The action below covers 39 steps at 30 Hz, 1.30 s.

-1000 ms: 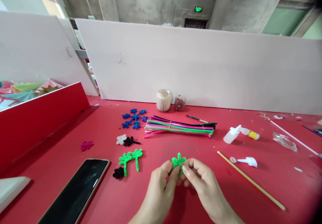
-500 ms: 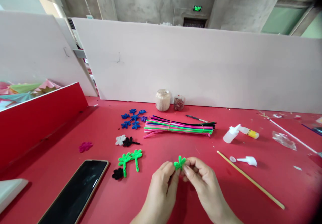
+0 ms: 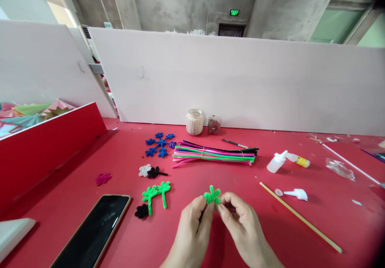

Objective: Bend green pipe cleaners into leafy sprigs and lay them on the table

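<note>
Between my two hands is a small green pipe-cleaner flower (image 3: 212, 195) with its petals fanned upward. My left hand (image 3: 194, 226) pinches its base between thumb and fingers. At the flower's lower right edge, my right hand (image 3: 242, 222) is closed in a pinch; its curled fingers hide whatever part lies under them. To the left lie two joined green pipe-cleaner flowers with stems (image 3: 156, 193), and a black flower (image 3: 141, 211) touches one stem. Beyond my hands rests a banded bundle of coloured pipe cleaners (image 3: 215, 154).
A phone (image 3: 93, 228) lies at front left, below a magenta flower (image 3: 103, 179). White and black flowers (image 3: 150, 171) and a blue snowflake shape (image 3: 160, 143) sit farther back. On the right are a wooden stick (image 3: 300, 218), a glue bottle (image 3: 276, 162) and a white nozzle cap (image 3: 297, 194). Jars (image 3: 195, 123) stand by the white partition.
The green flower has turned to face me more and its petals show spread wider. My right thumb has shifted slightly down and left along its edge. The view has tilted slightly.
</note>
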{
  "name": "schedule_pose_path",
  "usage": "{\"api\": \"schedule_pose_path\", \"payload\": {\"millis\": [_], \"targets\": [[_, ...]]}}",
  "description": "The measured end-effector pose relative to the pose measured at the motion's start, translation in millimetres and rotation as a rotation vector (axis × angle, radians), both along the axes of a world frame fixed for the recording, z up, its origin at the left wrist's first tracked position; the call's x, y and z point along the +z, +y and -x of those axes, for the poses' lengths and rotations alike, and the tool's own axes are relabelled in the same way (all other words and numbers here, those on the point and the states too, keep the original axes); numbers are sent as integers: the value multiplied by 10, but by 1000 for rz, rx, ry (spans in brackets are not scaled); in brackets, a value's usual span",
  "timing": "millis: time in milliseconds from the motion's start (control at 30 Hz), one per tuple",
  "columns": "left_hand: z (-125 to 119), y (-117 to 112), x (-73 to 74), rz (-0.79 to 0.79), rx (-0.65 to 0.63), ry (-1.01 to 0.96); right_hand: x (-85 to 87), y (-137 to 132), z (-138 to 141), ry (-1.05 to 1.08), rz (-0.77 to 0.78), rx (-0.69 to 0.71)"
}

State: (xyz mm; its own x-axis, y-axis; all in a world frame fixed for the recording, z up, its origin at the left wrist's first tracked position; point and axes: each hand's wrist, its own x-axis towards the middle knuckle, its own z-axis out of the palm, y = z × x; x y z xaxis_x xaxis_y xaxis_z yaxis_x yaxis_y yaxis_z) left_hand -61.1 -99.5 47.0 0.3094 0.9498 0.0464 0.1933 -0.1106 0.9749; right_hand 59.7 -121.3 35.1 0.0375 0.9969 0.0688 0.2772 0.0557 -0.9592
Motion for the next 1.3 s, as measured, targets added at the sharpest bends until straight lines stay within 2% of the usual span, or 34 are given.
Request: {"api": "schedule_pose_path", "payload": {"millis": [233, 633, 833, 967, 1167, 1300], "targets": [[6, -19, -23, 60, -31, -113, -50, -23, 53, 26, -14, -74], [6, -24, -46, 86, -122, -233, -59, 17, -14, 216, 6, 16], [-15, -55, -66, 120, -13, -273, -25, 18, 43, 388, 7, 7], [-30, -39, -26, 148, 4, -324, -30, 3, 96, 489, 33, -32], [-6, 20, 13, 313, -33, -357, -77, 21, 81, 587, 168, -78], [14, 48, -21, 396, -88, -359, -81, 19, 60, 568, 178, -89]]}}
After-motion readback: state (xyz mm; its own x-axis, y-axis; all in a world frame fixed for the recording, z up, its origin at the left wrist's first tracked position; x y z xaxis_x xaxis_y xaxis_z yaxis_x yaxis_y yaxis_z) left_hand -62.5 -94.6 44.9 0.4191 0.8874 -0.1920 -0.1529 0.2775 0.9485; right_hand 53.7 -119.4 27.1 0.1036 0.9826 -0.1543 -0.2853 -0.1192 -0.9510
